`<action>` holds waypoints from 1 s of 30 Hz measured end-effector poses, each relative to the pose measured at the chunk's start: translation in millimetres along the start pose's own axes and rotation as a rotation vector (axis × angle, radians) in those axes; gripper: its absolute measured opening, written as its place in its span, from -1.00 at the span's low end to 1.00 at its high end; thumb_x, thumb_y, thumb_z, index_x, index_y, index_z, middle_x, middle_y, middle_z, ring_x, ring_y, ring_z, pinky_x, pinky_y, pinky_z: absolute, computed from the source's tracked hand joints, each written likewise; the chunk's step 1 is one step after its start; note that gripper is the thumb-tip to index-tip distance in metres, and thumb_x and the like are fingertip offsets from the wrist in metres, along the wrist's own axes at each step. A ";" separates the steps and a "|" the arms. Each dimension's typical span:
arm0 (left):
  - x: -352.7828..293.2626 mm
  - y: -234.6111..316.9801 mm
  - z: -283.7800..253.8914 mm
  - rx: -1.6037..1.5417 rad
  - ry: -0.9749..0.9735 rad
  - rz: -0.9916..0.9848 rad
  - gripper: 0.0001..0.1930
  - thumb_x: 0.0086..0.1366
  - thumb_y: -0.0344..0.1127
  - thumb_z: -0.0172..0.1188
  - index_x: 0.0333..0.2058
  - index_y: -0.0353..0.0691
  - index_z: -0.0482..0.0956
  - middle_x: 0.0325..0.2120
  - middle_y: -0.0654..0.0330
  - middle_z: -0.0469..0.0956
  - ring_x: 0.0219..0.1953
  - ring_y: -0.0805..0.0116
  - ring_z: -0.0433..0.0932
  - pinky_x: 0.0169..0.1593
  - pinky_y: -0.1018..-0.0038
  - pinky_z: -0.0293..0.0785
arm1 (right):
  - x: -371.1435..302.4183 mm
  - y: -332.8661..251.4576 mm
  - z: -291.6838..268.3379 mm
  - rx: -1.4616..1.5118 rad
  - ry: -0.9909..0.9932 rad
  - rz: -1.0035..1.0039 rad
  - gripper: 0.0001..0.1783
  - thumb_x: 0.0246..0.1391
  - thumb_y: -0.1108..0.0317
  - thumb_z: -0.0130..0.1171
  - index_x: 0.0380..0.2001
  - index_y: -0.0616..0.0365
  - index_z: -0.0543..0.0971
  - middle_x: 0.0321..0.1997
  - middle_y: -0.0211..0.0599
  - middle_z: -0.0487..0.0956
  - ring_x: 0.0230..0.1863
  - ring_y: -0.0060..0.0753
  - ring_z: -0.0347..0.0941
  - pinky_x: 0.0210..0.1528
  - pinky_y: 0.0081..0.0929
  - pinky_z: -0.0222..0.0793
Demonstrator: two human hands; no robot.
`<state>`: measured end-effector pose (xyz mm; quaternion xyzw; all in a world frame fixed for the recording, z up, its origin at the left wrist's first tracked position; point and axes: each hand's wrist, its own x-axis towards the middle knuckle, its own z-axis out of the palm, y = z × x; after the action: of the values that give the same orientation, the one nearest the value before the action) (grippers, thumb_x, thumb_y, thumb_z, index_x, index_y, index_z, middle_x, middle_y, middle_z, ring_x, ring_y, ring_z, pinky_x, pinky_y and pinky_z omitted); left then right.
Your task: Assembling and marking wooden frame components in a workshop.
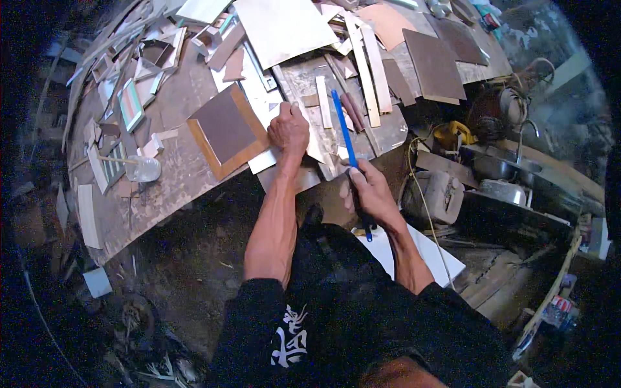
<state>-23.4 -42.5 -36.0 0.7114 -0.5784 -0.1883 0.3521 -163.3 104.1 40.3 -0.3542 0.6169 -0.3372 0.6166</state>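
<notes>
My left hand [289,128] is closed, its fingers curled down at the workbench's front edge, beside a pale wooden strip [313,147]. Whatever lies under those fingers is hidden. My right hand [374,192] grips a long, narrow blue bar-shaped tool [343,124]. The bar points away from me over the bench, and its near end shows below the hand; its exact kind is unclear. Left of my left hand lies a dark brown panel with an orange-brown wooden border [226,128]. Short reddish-brown sticks [351,111] rest beyond the blue bar.
Wood offcuts and small frames crowd the workbench [171,194]. A large pale board [284,32] lies at the back, brown boards [435,64] at the right. A clear plastic cup [143,169] stands left. Right of the bench are a jerrycan [435,197], a yellow cable [417,184] and a sink [501,169].
</notes>
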 end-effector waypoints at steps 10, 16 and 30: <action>-11.7 38.4 -61.9 -0.839 -0.464 -0.278 -0.62 0.23 -0.17 0.22 -0.17 -0.37 0.38 -0.52 0.17 0.53 -0.66 0.50 0.40 -0.59 0.58 0.33 | -8.0 -11.0 -9.5 0.261 -0.107 -0.081 -0.72 0.18 0.38 0.01 -0.06 0.23 0.37 -0.49 -0.34 0.48 -0.63 -0.64 0.30 -0.59 -0.65 0.23; -25.2 53.0 -74.1 -0.792 -0.639 -0.279 -0.70 0.03 -0.39 0.36 -0.26 -0.39 0.53 -0.56 0.30 0.50 -0.63 0.59 0.39 -0.55 0.61 0.34 | -9.1 -7.0 -3.9 0.244 -0.208 -0.107 -0.75 0.15 0.42 0.07 -0.13 0.30 0.40 -0.37 -0.24 0.59 -0.61 -0.66 0.34 -0.55 -0.70 0.28; -22.4 49.1 -60.3 -0.659 -0.507 -0.155 -0.62 0.01 -0.44 0.36 -0.17 -0.39 0.49 -0.57 0.31 0.49 -0.60 0.58 0.39 -0.54 0.62 0.30 | -9.3 4.7 -5.6 0.245 -0.192 -0.056 -0.80 0.16 0.35 0.09 -0.24 0.29 0.48 -0.52 -0.36 0.53 -0.64 -0.72 0.30 -0.60 -0.71 0.20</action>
<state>-22.4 -8.1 37.3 0.5332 -0.5004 -0.5583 0.3920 -169.2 114.3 41.3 -0.3241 0.4994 -0.3916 0.7016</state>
